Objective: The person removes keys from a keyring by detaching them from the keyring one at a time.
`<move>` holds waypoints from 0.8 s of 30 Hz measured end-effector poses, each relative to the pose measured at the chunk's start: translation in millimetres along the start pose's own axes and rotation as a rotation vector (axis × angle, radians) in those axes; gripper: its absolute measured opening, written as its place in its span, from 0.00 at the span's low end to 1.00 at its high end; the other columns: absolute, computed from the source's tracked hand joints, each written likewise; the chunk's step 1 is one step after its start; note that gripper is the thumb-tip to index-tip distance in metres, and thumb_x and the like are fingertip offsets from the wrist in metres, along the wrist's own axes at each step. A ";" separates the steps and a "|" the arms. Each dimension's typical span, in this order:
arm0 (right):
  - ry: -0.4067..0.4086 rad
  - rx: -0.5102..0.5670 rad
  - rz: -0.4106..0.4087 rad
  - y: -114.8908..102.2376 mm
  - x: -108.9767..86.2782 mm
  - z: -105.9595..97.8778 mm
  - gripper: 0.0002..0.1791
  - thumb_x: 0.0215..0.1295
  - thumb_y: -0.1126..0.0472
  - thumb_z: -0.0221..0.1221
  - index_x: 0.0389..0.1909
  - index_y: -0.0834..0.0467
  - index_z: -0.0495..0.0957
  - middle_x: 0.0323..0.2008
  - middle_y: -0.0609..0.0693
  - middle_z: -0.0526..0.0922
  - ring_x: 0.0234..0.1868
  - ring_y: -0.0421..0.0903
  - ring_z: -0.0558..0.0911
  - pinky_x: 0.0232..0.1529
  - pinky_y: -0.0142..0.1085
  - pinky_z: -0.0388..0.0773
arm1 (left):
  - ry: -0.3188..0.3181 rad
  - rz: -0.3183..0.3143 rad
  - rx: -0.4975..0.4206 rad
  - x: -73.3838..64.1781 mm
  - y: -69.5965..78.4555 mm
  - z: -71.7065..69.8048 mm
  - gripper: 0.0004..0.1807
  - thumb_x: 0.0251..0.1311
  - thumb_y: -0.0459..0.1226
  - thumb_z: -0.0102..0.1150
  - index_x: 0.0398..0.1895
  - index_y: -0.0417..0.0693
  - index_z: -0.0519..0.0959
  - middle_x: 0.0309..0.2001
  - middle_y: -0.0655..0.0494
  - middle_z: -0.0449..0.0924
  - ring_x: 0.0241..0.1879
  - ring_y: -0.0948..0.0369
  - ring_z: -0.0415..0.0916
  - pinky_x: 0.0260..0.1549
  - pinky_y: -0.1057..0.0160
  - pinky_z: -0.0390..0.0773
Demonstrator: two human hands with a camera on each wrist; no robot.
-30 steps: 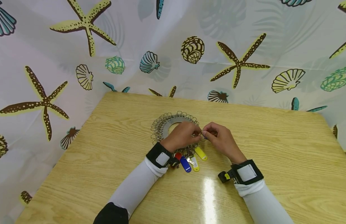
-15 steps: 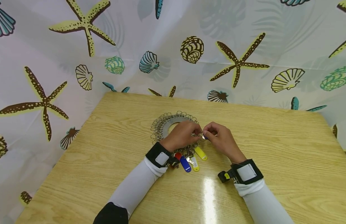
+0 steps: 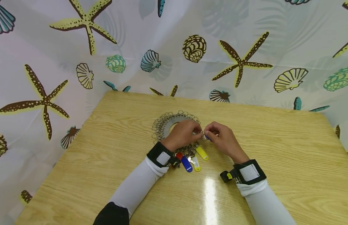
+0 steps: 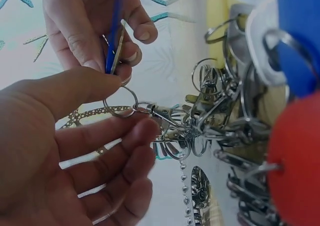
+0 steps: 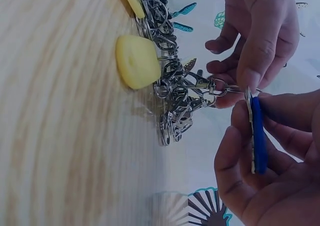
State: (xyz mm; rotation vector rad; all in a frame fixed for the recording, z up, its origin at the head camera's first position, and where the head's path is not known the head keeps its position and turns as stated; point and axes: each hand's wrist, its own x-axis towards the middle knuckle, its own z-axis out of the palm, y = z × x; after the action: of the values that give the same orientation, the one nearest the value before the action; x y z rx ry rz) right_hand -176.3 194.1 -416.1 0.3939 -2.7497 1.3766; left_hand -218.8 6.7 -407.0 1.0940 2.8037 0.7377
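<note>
In the head view my left hand (image 3: 181, 135) and right hand (image 3: 224, 140) meet at the right side of a grey ring-shaped holder (image 3: 166, 124) edged with metal clasps. My left thumb and forefinger pinch a split key ring (image 4: 136, 98), seen closely in the left wrist view. That ring links to a swivel clasp (image 5: 214, 88) on the holder. Between my right thumb and fingers I grip a blue key tag (image 5: 259, 136) with a key (image 5: 252, 136) flat against it, edge-on to the camera. The key ring's far side is partly hidden by my left thumb.
Yellow tags (image 3: 202, 153), a blue tag (image 3: 186, 164), a red tag (image 3: 179, 156) and a loose-hanging key (image 3: 193, 161) lie at the holder's near edge on the wooden table (image 3: 117, 131). A patterned curtain (image 3: 168, 28) hangs behind the table.
Both hands stay almost in place. The small key and tag at my fingertips have turned slightly, and the gap between my left thumb and fingers looks a little wider.
</note>
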 end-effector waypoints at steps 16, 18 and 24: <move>-0.037 -0.009 -0.002 0.7 -0.1 -1.1 0.03 0.70 0.62 0.57 0.39 0.56 0.78 0.35 0.49 0.81 0.34 0.46 0.79 0.33 0.40 0.74 | -0.002 0.031 0.007 1.5 -0.2 -0.2 0.04 0.60 0.38 0.63 0.36 0.49 0.84 0.34 0.57 0.82 0.34 0.64 0.77 0.34 0.68 0.74; -0.032 -0.012 0.006 0.7 0.1 -0.6 0.03 0.70 0.62 0.57 0.38 0.56 0.78 0.35 0.50 0.81 0.34 0.46 0.80 0.33 0.40 0.74 | -0.002 0.041 0.010 1.5 -0.3 -0.2 0.05 0.60 0.38 0.63 0.38 0.49 0.85 0.34 0.58 0.83 0.35 0.64 0.77 0.35 0.69 0.75; -0.025 -0.025 0.023 2.8 1.2 3.3 0.03 0.70 0.62 0.57 0.38 0.57 0.78 0.35 0.51 0.81 0.35 0.46 0.79 0.34 0.39 0.73 | -0.008 0.098 0.010 1.2 -1.6 0.5 0.12 0.61 0.35 0.62 0.47 0.47 0.84 0.38 0.56 0.85 0.37 0.62 0.81 0.36 0.69 0.76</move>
State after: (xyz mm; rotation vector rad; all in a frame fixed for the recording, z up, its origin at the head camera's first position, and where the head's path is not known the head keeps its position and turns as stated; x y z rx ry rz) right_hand -177.9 192.8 -420.1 0.3822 -2.7972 1.3498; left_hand -220.6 6.7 -408.0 1.2404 2.7674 0.7253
